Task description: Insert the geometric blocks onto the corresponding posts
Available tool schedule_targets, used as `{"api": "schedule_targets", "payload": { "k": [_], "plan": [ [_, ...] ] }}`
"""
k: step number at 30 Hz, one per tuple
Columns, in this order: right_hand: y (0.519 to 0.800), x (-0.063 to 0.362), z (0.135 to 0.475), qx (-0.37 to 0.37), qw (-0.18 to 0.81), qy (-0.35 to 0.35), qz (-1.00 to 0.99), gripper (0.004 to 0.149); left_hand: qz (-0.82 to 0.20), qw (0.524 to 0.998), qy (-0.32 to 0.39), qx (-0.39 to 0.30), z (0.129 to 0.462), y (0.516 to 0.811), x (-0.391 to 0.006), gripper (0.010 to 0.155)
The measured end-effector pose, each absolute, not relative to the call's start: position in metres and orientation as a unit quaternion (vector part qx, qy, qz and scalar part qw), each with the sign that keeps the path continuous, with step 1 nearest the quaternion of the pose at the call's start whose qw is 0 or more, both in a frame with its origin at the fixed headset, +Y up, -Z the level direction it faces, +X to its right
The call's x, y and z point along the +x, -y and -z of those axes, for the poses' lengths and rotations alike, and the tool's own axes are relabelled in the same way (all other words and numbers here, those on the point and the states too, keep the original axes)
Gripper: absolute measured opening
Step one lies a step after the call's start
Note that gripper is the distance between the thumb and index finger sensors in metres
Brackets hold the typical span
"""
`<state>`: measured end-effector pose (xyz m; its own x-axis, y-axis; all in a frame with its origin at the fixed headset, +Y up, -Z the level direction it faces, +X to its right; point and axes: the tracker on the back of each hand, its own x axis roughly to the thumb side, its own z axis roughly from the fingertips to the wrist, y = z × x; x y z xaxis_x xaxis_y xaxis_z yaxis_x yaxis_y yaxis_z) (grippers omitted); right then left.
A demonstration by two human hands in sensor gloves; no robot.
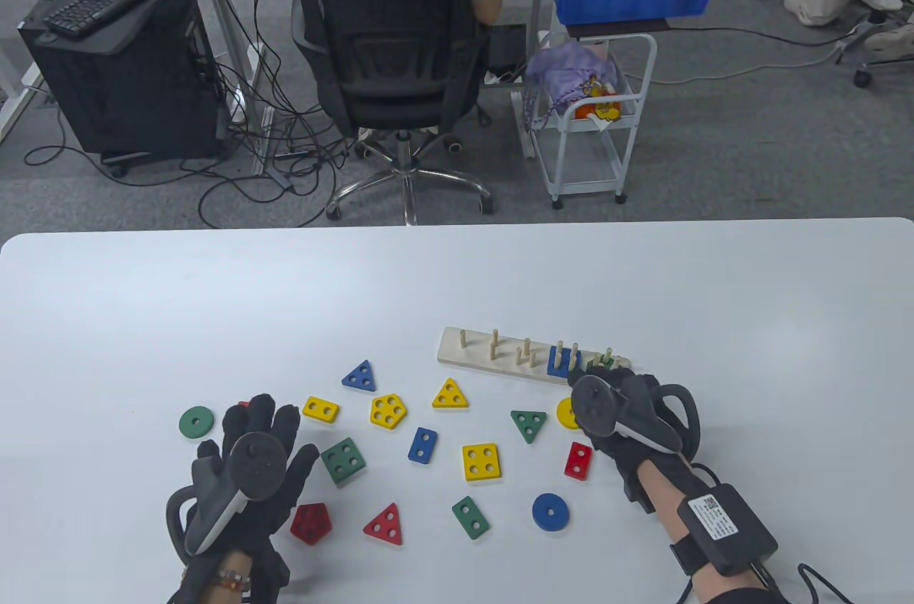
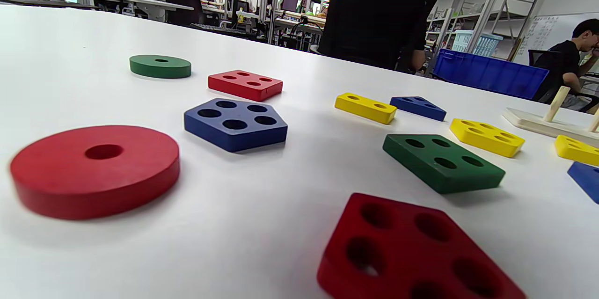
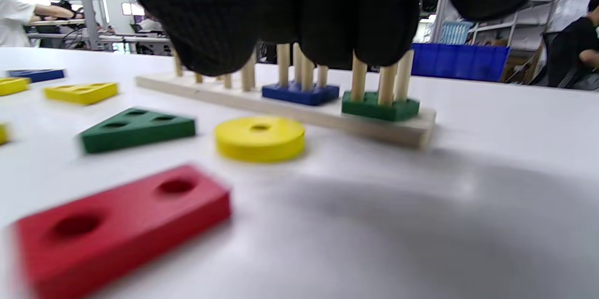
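Observation:
The wooden post board (image 1: 500,355) lies right of the table's middle. A blue square block (image 1: 563,361) sits on its four posts, and a green block (image 3: 380,106) sits low on the posts at the right end. My right hand (image 1: 596,379) hovers at that end, its fingers (image 3: 327,32) hanging in front of the posts with nothing in them. My left hand (image 1: 268,411) lies flat at the lower left with spread fingers, holding nothing. A red ring (image 2: 96,168) and a blue pentagon (image 2: 236,123) lie close to it.
Loose blocks lie between the hands: yellow ring (image 1: 566,413), green triangle (image 1: 528,423), red rectangle (image 1: 578,460), yellow square (image 1: 480,462), green square (image 1: 343,460), red pentagon (image 1: 310,522), green ring (image 1: 196,423). Beyond the table's far edge stands an office chair (image 1: 389,47).

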<state>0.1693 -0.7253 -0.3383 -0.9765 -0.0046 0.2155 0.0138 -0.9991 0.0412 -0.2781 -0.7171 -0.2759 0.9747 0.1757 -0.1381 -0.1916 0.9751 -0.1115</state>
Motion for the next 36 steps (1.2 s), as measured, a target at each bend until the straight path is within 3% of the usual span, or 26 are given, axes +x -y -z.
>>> {"api": "schedule_targets", "payload": {
  "k": [4,8,15,28,36],
  "plan": [
    [0.737,0.166,0.313,-0.129,0.010,0.066,0.989,0.056,-0.092,0.992,-0.062,-0.061,0.276,0.717,-0.277,0.072],
    [0.745,0.162,0.302,-0.142,0.019,0.058,0.988,0.058,-0.089,0.992,-0.061,-0.061,0.275,0.718,-0.277,0.072],
    [0.754,0.154,0.300,-0.151,0.060,0.052,0.985,0.061,-0.081,0.993,-0.060,-0.065,0.275,0.719,-0.275,0.071],
    [0.759,0.158,0.295,-0.161,0.030,0.028,0.986,0.059,-0.080,0.993,-0.062,-0.067,0.275,0.719,-0.274,0.071],
    [0.732,0.157,0.300,-0.188,-0.010,-0.020,0.982,0.060,-0.087,0.992,-0.064,-0.064,0.275,0.718,-0.276,0.071]
  ]
}}
